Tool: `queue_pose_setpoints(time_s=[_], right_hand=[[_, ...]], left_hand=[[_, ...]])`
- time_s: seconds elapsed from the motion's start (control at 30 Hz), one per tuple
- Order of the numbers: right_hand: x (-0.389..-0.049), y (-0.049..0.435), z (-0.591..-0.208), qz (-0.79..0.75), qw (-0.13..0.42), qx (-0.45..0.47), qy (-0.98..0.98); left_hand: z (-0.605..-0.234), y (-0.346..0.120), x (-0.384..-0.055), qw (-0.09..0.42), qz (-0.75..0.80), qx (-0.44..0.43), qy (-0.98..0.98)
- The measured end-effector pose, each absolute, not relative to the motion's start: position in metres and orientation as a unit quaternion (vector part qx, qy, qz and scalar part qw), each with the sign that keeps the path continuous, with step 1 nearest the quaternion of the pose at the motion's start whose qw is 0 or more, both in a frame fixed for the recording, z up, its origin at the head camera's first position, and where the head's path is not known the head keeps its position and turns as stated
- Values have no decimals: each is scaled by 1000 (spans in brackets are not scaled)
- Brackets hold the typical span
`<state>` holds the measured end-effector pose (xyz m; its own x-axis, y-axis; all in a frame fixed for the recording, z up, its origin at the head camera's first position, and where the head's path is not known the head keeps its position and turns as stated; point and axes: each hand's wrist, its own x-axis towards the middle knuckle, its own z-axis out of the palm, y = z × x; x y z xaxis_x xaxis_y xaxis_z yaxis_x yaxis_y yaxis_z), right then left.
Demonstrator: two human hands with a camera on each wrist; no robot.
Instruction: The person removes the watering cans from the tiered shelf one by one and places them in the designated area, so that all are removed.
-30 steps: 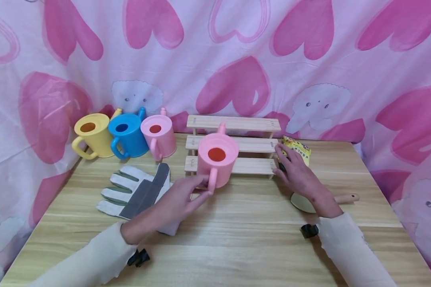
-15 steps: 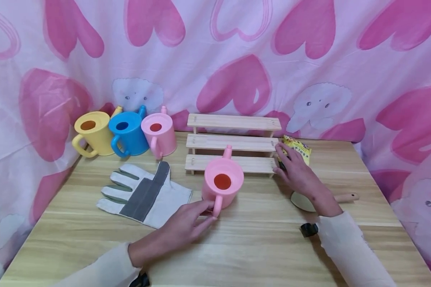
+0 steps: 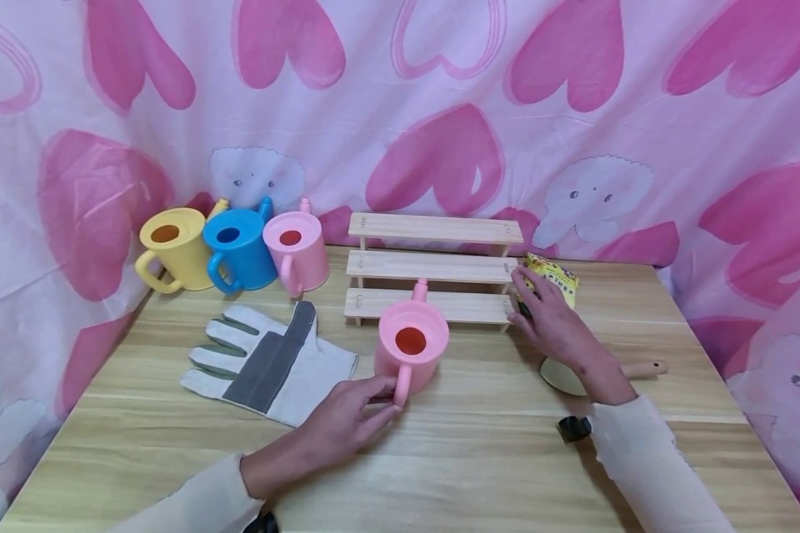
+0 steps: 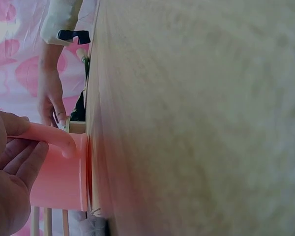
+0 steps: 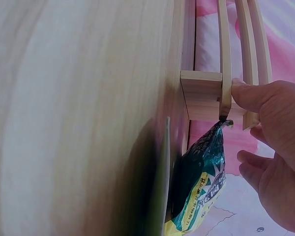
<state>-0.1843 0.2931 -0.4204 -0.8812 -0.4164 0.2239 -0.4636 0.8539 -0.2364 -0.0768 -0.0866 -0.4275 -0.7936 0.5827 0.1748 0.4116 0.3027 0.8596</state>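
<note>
My left hand [image 3: 347,418] pinches the handle of a pink watering can [image 3: 410,311] between thumb and fingers. The can is upright in front of a three-tier wooden shelf stand [image 3: 433,265], its spout pointing toward the stand. In the left wrist view, the base of the watering can [image 4: 59,184] is very close to the tabletop; I cannot tell whether it touches. My right hand [image 3: 553,322] is at the stand's right end. In the right wrist view, the right thumb touches the front plank [image 5: 225,93], and the other fingers lie loosely bent beside the stand's end.
Yellow [image 3: 183,255], blue [image 3: 247,252] and pink [image 3: 307,255] watering cans stand at the back left. A grey-white work glove [image 3: 260,363] lies left of the held can. Right of the stand are a yellow-green packet [image 3: 560,277] and a wooden-handled trowel [image 3: 643,369], partly hidden.
My left hand has brought the pink watering can back from in front of the shelves, toward me and lower. Over the last half second it shifted only slightly. My right hand has stayed put.
</note>
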Motion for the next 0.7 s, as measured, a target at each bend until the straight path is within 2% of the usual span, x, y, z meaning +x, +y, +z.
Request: queue_pose_setpoints(time_s=[0.43,0.7], right_hand=[[-185,294,-421,144,91,233,-957],[-185,294,-421,143,89,231,-958]], left_hand=[[-431,-87,-80,98,518,297,796],[-430,-89,-80,82,513,289,804]])
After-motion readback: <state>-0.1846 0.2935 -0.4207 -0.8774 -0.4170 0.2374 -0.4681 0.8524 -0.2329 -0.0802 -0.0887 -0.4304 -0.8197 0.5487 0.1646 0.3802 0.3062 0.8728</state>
